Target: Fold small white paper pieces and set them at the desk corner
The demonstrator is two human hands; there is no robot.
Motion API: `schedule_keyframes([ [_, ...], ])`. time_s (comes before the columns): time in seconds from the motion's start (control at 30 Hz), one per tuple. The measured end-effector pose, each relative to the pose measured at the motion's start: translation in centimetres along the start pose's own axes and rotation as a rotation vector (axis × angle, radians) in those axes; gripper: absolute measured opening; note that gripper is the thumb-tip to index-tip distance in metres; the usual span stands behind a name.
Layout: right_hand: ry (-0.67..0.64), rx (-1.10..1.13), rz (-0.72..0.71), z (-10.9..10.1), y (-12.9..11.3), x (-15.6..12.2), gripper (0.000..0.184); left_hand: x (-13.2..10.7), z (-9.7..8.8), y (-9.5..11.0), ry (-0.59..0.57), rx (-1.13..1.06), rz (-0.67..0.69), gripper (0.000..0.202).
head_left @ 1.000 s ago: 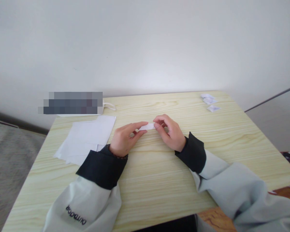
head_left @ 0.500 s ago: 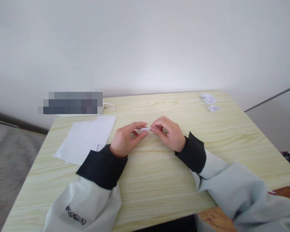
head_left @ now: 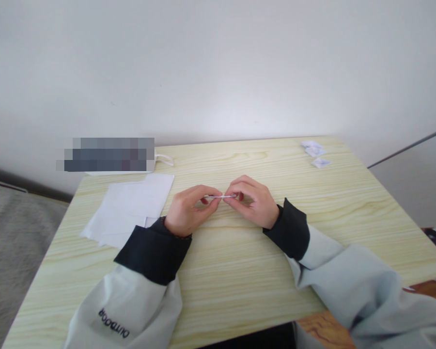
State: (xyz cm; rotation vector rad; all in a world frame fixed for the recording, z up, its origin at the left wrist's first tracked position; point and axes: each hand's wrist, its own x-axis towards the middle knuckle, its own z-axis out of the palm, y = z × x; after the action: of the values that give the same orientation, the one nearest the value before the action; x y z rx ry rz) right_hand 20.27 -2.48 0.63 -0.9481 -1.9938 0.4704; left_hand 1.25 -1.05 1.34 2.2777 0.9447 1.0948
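My left hand (head_left: 192, 206) pinches one end of a small folded white paper (head_left: 223, 196) between thumb and fingers. Its other end is in the pinch of my right hand (head_left: 252, 198). The paper is held nearly edge-on, so only a thin line of it shows between the fingertips; the fingers hide most of the rest. Both hands are just above the middle of the wood-grain table (head_left: 240, 271). Loose white paper sheets (head_left: 131, 206) lie left of my left hand, partly under that sleeve.
Several small folded paper boats (head_left: 316, 151) sit at the table's back right. A blurred-out object (head_left: 111, 157) with a white loop stands at the back left. Behind the table rises a pale wall (head_left: 218, 72). A grey fabric surface (head_left: 18, 242) is on the left.
My left fingers have closed onto the paper's left end, and the paper now shows thinner and more edge-on. The right hand has barely moved.
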Motion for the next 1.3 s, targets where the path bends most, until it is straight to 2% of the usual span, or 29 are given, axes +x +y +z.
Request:
schedule_keyframes([
  [1.3,-0.011,-0.025,-0.006,0.04,0.14,-0.14,0.007,0.16,-0.06,0.07,0.004,0.029,0.01,0.007],
])
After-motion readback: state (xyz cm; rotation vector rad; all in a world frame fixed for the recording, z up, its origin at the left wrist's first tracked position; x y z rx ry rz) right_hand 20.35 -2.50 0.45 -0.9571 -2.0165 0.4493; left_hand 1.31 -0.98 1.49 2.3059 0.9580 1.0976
